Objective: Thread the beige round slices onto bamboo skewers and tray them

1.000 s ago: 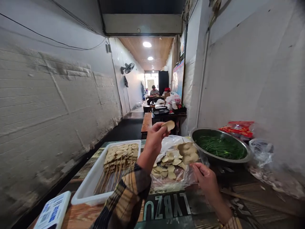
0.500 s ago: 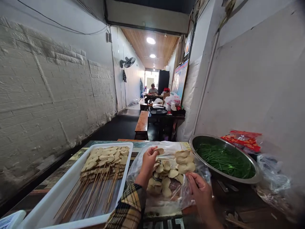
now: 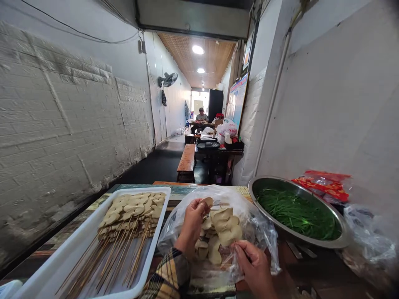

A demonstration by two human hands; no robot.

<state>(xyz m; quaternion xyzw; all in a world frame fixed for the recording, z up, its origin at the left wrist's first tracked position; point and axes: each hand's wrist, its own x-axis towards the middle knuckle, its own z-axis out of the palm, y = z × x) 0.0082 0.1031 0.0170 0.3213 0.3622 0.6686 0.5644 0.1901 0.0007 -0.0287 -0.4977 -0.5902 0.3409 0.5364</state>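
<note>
My left hand [image 3: 191, 222] is closed in a pinch on one pale beige slice [image 3: 207, 201], held over the open clear plastic bag [image 3: 255, 230] of loose slices. My right hand [image 3: 254, 265] is closed on a thin wooden skewer [image 3: 226, 224] that carries three of the same slices stacked along it. The slice in my left hand sits just beside the skewer's top end. More loose slices [image 3: 213, 254] lie in the bag under both hands. A plaid sleeve covers my left forearm.
A white tray [image 3: 65, 265] at the left holds several filled skewers [image 3: 131, 211]. A metal bowl of green stalks [image 3: 296, 211] stands at the right, a red packet [image 3: 324, 182] and plastic bags behind it. Far down the corridor a person sits among tables and a bench.
My left hand came down from head height to the bag with its slice. The right hand brought the skewer left, closer to it. The view tilted down.
</note>
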